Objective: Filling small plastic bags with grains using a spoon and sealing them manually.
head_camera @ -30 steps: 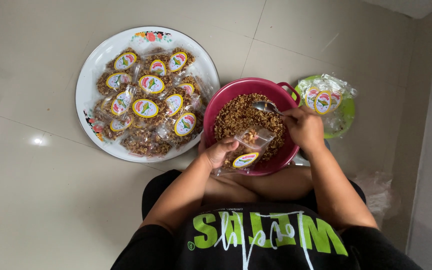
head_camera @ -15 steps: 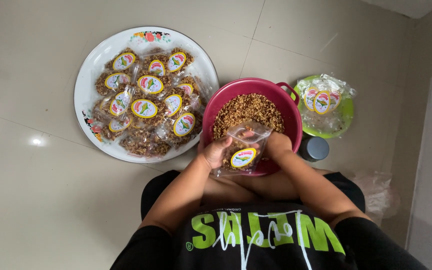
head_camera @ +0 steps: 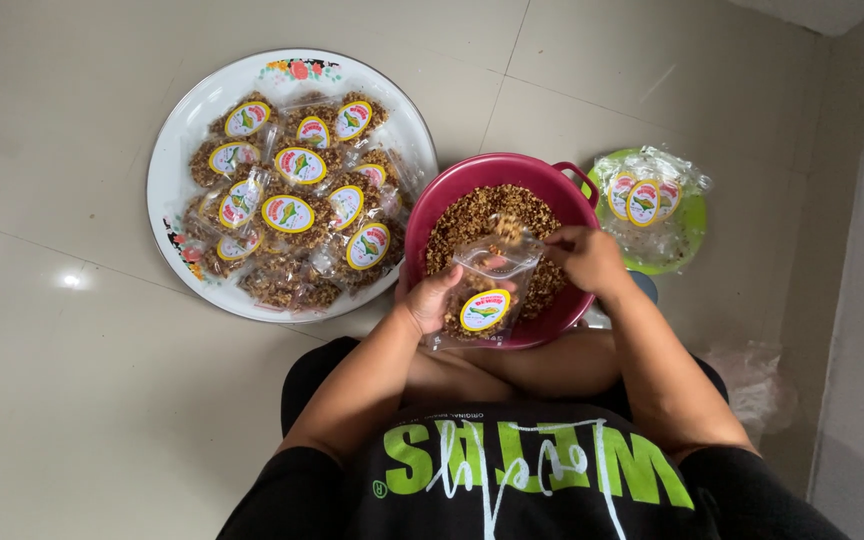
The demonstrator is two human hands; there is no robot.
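Note:
My left hand point(head_camera: 430, 299) holds a small clear plastic bag point(head_camera: 488, 285) with a yellow oval sticker, upright over the near side of a dark pink basin point(head_camera: 452, 195). The basin is full of brown crumbly snack mix point(head_camera: 472, 215). My right hand point(head_camera: 586, 258) is at the bag's mouth, its fingers pinched around a spoon that is mostly hidden, and bits of mix are falling into the bag. The bag is partly filled.
A large white round tray point(head_camera: 177, 170) with a flower print sits to the left on the tiled floor, piled with several filled, stickered bags point(head_camera: 292, 215). A green plate point(head_camera: 687, 235) with empty stickered bags point(head_camera: 642, 195) lies to the right. A crumpled clear plastic bag point(head_camera: 747, 380) is by my right knee.
My right hand scooped in the basin a second ago, then came to the bag's mouth and is now tipping mix into it. The left hand kept the bag over the basin.

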